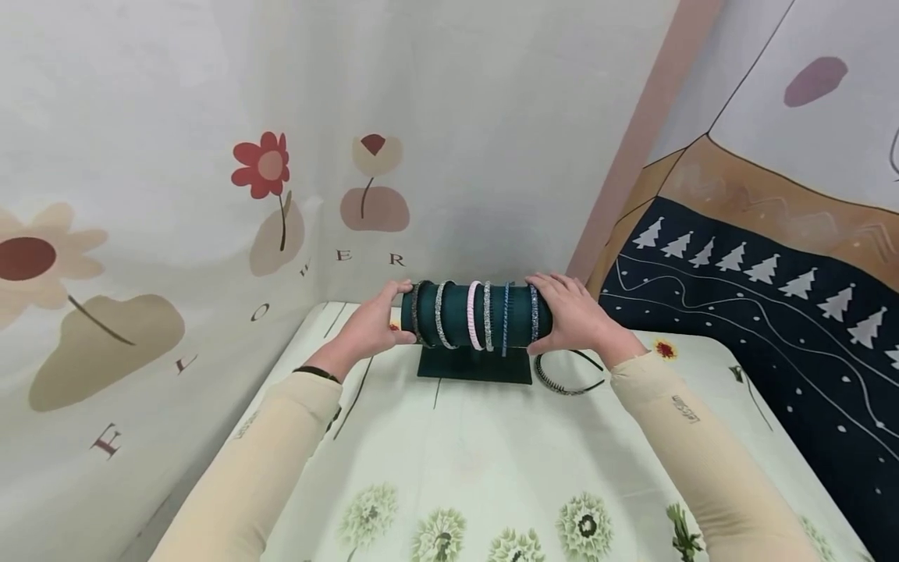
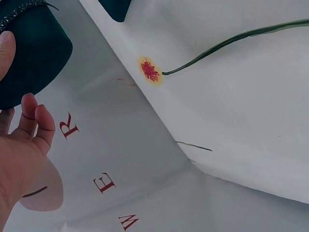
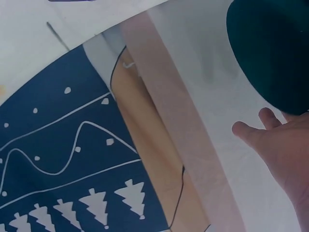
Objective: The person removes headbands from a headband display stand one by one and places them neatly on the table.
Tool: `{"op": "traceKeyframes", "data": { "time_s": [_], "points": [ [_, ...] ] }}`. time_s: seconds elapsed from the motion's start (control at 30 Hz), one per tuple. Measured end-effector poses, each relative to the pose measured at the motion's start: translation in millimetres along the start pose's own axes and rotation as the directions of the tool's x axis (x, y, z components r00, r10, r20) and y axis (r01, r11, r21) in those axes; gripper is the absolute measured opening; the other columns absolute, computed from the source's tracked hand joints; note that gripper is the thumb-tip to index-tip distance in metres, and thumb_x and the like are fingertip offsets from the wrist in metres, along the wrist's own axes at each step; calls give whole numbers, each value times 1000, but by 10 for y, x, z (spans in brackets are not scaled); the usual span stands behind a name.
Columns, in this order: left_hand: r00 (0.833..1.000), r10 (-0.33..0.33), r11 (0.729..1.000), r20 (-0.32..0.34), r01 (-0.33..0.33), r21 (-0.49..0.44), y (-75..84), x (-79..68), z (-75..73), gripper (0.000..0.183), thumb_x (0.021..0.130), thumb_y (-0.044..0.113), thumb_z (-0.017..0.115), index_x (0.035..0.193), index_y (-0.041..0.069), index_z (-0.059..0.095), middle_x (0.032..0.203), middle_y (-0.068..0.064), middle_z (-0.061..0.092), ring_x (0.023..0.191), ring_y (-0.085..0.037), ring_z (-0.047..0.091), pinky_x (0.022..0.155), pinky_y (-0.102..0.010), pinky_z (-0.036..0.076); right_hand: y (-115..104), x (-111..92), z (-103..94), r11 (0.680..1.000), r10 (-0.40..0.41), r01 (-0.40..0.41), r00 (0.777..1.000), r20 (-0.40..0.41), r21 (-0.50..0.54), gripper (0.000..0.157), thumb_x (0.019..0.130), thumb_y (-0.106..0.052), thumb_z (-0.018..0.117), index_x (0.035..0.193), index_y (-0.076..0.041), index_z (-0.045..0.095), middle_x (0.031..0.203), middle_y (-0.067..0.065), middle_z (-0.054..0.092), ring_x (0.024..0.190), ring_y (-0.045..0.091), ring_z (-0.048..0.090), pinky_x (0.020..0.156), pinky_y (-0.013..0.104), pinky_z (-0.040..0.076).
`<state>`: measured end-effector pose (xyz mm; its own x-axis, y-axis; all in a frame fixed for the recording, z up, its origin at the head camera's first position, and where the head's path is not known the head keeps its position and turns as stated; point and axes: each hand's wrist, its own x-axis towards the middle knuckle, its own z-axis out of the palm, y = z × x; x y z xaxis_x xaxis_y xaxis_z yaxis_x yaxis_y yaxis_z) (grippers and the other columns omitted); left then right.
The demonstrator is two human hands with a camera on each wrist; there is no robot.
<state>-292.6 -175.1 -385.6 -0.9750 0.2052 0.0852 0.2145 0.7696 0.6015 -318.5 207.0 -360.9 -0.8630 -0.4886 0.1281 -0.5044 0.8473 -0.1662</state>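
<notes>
A dark green padded roll on a display stand (image 1: 460, 320) carries several headbands side by side. Among them are a pink headband (image 1: 472, 316), a silver glittery headband (image 1: 488, 316) and a blue headband (image 1: 506, 320). My left hand (image 1: 367, 326) holds the roll's left end, thumb in front; the left wrist view shows that hand (image 2: 21, 140) with its thumb on the green end. At the right end, beside a dark blue beaded headband (image 1: 534, 312), my right hand (image 1: 572, 316) grips the roll. Its fingertips are partly hidden behind the roll (image 3: 275, 53) in the right wrist view.
One dark toothed headband (image 1: 562, 388) lies on the table right of the stand's flat base (image 1: 474, 365). A flower-printed cloth (image 1: 492, 445) covers the table. Behind and left hangs a pale printed curtain (image 1: 477, 140); a navy tree-patterned cloth (image 1: 744, 312) is at the right.
</notes>
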Motion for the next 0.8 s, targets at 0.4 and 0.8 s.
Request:
{"op": "traceKeyframes", "data": {
  "time_s": [0.4,0.8],
  "points": [
    [1000,5,1000,-4,-5,-12,-12,9,7,101,88,18,91,167,21,29,177,-1,32,151,-40,48,122,-60,46,140,-124,-32,995,75,-74,997,-8,64,126,71,-48,98,169,-14,26,177,16,27,164,44,16,128,78,21],
    [1000,4,1000,-8,-4,-10,-16,-1,10,102,88,17,91,168,21,28,177,-3,32,151,-41,49,121,-61,47,247,-154,54,974,92,-89,996,-6,209,127,73,-41,98,170,-13,20,176,17,26,163,45,14,120,82,31]
  ]
}}
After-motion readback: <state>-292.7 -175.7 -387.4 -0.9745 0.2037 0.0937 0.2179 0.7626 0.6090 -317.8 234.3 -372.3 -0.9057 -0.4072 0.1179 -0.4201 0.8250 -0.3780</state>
